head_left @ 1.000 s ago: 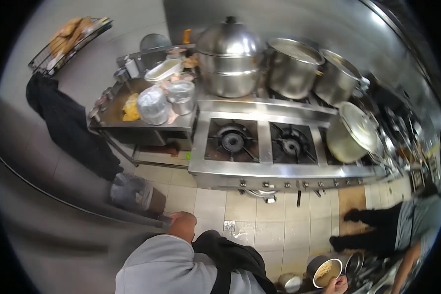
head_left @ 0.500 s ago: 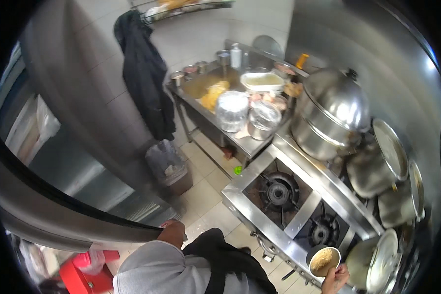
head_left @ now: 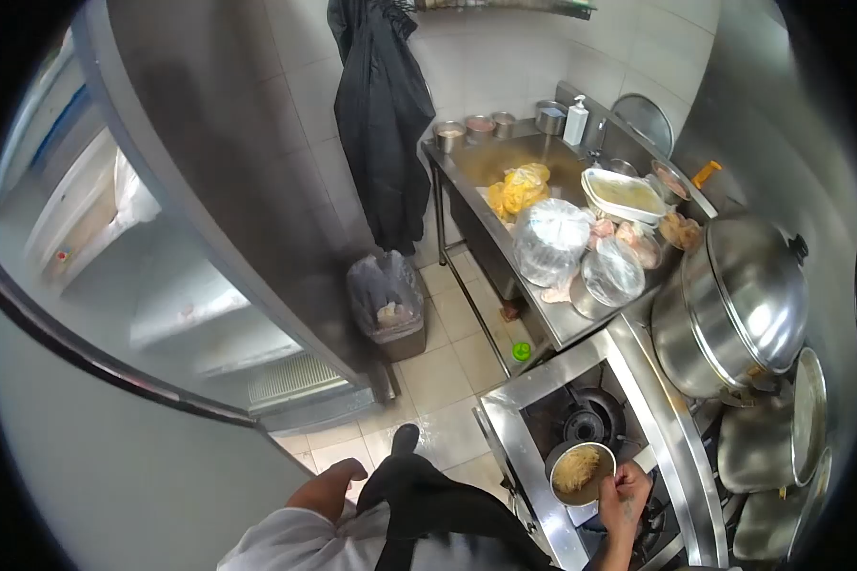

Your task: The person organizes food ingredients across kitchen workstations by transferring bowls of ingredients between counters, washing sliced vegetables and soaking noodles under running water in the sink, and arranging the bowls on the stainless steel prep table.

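Observation:
My right hand (head_left: 626, 494) is closed on the rim of a round metal bowl (head_left: 581, 473) that has pale, noodle-like strips inside. The bowl is held over the front part of the metal stove (head_left: 520, 428), near a black burner. Low in the view, my left hand (head_left: 341, 475) hangs beside the dark apron (head_left: 438, 504); its fingers are seen only in part and I cannot tell whether they are apart. The fridge door (head_left: 95, 447) stands wide, showing a bag (head_left: 135, 190) on a shelf inside.
A metal sink table (head_left: 467, 181) holds a yellow bag (head_left: 522, 190), plastic-covered containers (head_left: 552, 240) and a white tray (head_left: 627, 195). A lined bin (head_left: 390, 309) stands on the floor under a hanging dark garment (head_left: 381, 124). A large domed steamer (head_left: 724, 305) and pots are at the right.
The view has turned left, bringing the fridge interior into sight as its door swung open. My left hand has left the door's edge. The bowl in my right hand is now over the stove.

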Available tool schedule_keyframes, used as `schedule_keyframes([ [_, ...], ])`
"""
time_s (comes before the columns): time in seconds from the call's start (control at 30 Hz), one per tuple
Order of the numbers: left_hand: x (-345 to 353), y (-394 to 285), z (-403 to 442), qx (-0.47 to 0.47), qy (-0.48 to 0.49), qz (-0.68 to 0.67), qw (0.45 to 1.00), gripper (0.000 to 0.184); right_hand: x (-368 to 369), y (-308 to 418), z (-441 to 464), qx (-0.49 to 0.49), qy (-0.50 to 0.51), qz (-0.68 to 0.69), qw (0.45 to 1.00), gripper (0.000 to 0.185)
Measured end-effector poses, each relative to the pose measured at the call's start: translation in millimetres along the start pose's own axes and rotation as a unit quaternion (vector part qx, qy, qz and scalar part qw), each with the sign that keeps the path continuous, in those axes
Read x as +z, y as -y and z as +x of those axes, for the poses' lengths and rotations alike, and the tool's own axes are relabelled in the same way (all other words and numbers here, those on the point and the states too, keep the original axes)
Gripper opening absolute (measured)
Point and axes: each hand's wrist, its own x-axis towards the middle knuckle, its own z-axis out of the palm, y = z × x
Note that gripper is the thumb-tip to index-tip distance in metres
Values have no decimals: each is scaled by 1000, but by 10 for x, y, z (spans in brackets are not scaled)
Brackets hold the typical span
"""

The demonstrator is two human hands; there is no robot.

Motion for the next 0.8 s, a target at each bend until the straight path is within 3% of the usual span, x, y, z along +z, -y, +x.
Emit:
schedule_keyframes([
  [0.03,-13,89,663,31,25,-44,998,58,123,53,90,-15,7,-2,1000,18],
  [0.1,-474,-104,472,105,-3,-99,990,48,340,310,301,-25,4,-10,1000,18],
  [0.13,-759,-187,504,214,-35,59,974,44,443,427,373,-36,7,-19,999,19],
  [0.17,-1029,-285,527,315,-63,215,922,41,574,482,419,-29,-4,-21,999,19],
  [0.2,-1267,-443,673,360,-116,279,883,35,718,500,481,-15,-20,-8,1000,19],
  [0.3,-1910,-1028,1140,489,-352,187,775,23,988,670,689,1,-48,-9,999,20],
  [0.4,-2626,-1891,354,423,-165,-165,876,17,1153,882,788,67,-96,13,993,18],
  [0.47,-2953,-2422,274,506,-81,-295,806,23,1145,817,804,96,-112,30,989,18],
  [0.57,-3283,-2972,-893,517,-62,-349,779,20,998,759,976,134,-147,49,979,18],
  [0.67,-3596,-3334,-1111,562,-60,-307,766,21,771,567,1332,146,-180,56,971,18],
  [0.8,-4122,-3610,-1799,536,-57,-255,803,26,576,624,1880,131,-230,91,960,18],
])
